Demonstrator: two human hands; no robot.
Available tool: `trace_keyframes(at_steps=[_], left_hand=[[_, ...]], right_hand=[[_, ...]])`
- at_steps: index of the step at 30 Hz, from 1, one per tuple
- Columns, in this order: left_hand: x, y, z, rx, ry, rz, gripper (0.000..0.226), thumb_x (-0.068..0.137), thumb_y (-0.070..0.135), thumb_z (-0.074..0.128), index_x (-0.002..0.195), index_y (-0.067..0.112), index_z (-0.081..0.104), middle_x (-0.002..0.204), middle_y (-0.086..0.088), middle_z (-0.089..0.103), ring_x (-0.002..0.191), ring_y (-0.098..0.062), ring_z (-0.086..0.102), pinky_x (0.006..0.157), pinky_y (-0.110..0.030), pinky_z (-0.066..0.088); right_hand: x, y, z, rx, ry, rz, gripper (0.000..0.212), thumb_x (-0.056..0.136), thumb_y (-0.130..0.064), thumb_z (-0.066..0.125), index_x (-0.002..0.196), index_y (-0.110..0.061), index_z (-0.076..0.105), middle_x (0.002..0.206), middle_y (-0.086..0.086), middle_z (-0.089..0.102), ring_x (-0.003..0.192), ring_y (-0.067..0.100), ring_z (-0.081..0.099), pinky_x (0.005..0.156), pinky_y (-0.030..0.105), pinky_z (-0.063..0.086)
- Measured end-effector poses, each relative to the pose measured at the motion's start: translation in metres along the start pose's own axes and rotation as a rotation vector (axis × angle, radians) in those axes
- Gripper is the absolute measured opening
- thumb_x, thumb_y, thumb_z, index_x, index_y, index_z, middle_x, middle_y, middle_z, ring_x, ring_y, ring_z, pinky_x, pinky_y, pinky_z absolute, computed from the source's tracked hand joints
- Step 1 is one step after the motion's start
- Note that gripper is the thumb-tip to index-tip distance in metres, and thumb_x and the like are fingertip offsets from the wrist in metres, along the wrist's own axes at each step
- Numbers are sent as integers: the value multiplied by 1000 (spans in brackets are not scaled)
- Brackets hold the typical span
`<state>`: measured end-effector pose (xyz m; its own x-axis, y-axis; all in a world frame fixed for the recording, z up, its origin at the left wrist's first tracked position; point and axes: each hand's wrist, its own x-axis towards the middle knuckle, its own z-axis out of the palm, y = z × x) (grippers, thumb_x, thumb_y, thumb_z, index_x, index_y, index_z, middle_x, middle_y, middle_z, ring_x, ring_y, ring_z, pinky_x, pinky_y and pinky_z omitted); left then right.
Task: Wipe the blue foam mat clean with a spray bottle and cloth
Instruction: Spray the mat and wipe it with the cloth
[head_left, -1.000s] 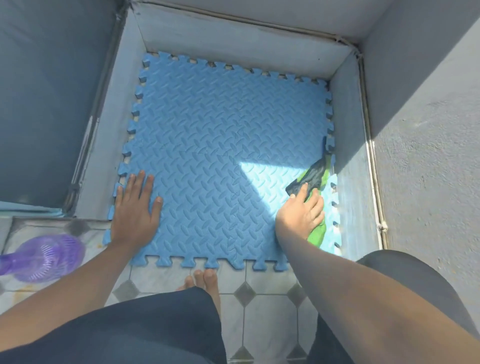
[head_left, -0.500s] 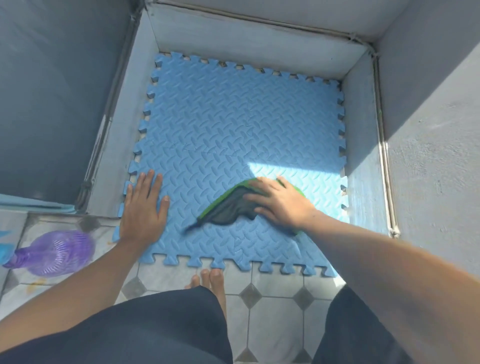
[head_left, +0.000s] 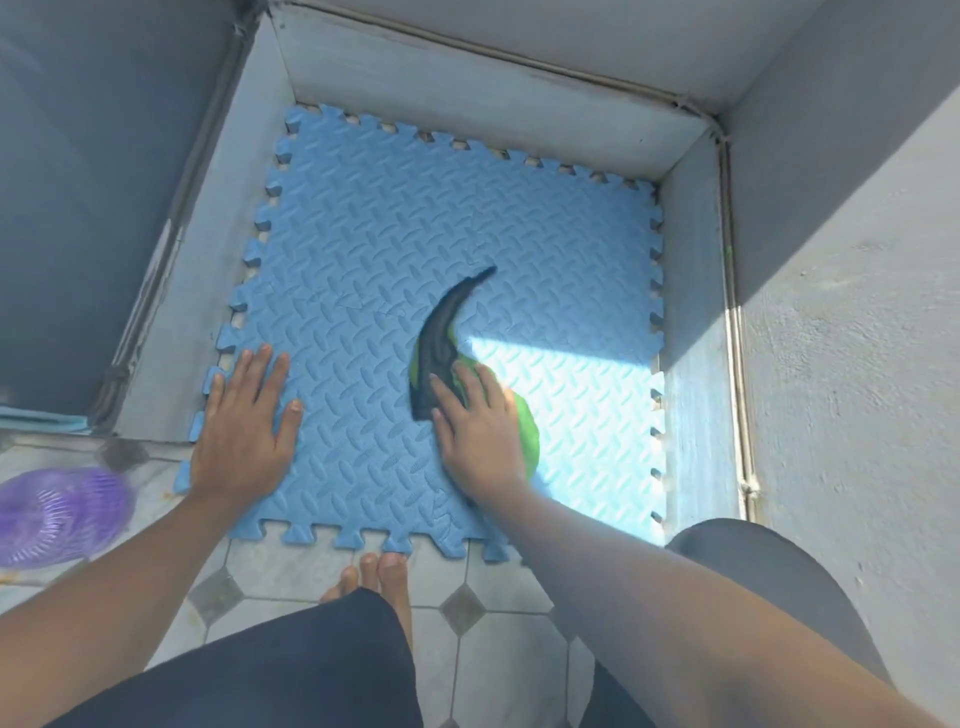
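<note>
The blue foam mat (head_left: 415, 234), a square with jigsaw-toothed edges and a raised tread pattern, lies flat in a corner, with grey walls (head_left: 857, 364) rising on its far, left and right sides and its near edge overlapping the tiled floor (head_left: 311, 566). The left hand (head_left: 244, 431) lies palm down on the mat's near left corner, fingers straight and slightly spread, gripping nothing. The right hand (head_left: 478, 431) is also flat, palm down with its fingers extended, pressing on the cloth (head_left: 441, 343) just right of the mat's middle, towards the near edge. The cloth is bright green with a dark side turned up; its bulk is bunched under the palm, green showing at the hand's right, and a dark tapering tail curves away from the fingertips towards the mat's centre. A patch of sunlight (head_left: 571, 374) falls across the right part of the mat, beginning at the right hand and reaching the right wall. Off the mat, at the left edge of the view, a translucent purple shape (head_left: 57, 514) rests on the tiles; it is probably the spray bottle, though it is too blurred to be sure. Bare toes (head_left: 379, 571) touch the floor just beside the mat's near edge, between the two forearms, above dark shorts (head_left: 260, 670)
</note>
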<state>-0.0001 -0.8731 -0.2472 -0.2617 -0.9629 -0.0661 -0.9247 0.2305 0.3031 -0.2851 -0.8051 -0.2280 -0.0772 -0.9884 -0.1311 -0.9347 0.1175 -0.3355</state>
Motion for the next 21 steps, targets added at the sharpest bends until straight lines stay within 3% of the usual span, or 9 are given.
trace_keyframes(at_steps=[3, 5, 10, 12, 14, 18, 21], left_hand=[[0, -2, 0, -15, -9, 5, 64, 104, 44, 25, 160, 14, 24, 169, -5, 17, 158, -20, 6, 127, -48, 5], [0, -3, 0, -9, -12, -3, 65, 103, 45, 25, 160, 14, 25, 169, -5, 17, 158, -20, 6, 127, -49, 7], [1, 1, -1, -3, -14, -15, 66, 103, 46, 23, 160, 13, 25, 169, -5, 17, 158, -20, 6, 127, -49, 7], [2, 3, -2, 1, -6, -14, 65, 103, 45, 25, 159, 13, 26, 169, -6, 19, 158, -21, 7, 127, -49, 7], [3, 2, -1, -6, -7, -14, 64, 103, 43, 28, 159, 13, 27, 168, -6, 20, 158, -21, 8, 127, -49, 7], [2, 3, -1, -15, 1, -12, 64, 102, 42, 31, 158, 12, 29, 168, -5, 21, 158, -21, 9, 127, -49, 8], [2, 3, -1, -12, 4, -8, 64, 102, 42, 31, 158, 12, 30, 168, -6, 22, 158, -21, 9, 127, -50, 10]], right_hand=[[-10, 21, -3, -32, -60, -269, 42, 103, -42, 43, 144, -33, 52, 157, 0, 42, 148, 29, 31, 118, 50, 28], [-13, 45, -14, -35, -81, -188, 43, 103, -43, 42, 145, -36, 49, 160, -2, 37, 150, 27, 27, 119, 49, 26], [-3, 102, -40, 133, 284, 944, 46, 103, -39, 42, 148, -33, 46, 164, 0, 28, 152, 25, 18, 121, 50, 16], [16, 103, -43, 138, 352, 1045, 45, 102, -37, 43, 147, -32, 49, 163, 2, 31, 151, 27, 20, 119, 51, 17], [31, 93, -36, 57, 326, 851, 44, 101, -38, 44, 144, -32, 51, 160, 3, 36, 150, 29, 23, 119, 53, 19], [57, 51, -26, -11, 111, 291, 42, 102, -41, 42, 142, -32, 51, 155, 5, 42, 147, 31, 27, 121, 52, 22], [80, 14, -20, -4, 88, 55, 41, 100, -42, 47, 138, -32, 54, 153, 4, 45, 144, 32, 31, 115, 54, 29]])
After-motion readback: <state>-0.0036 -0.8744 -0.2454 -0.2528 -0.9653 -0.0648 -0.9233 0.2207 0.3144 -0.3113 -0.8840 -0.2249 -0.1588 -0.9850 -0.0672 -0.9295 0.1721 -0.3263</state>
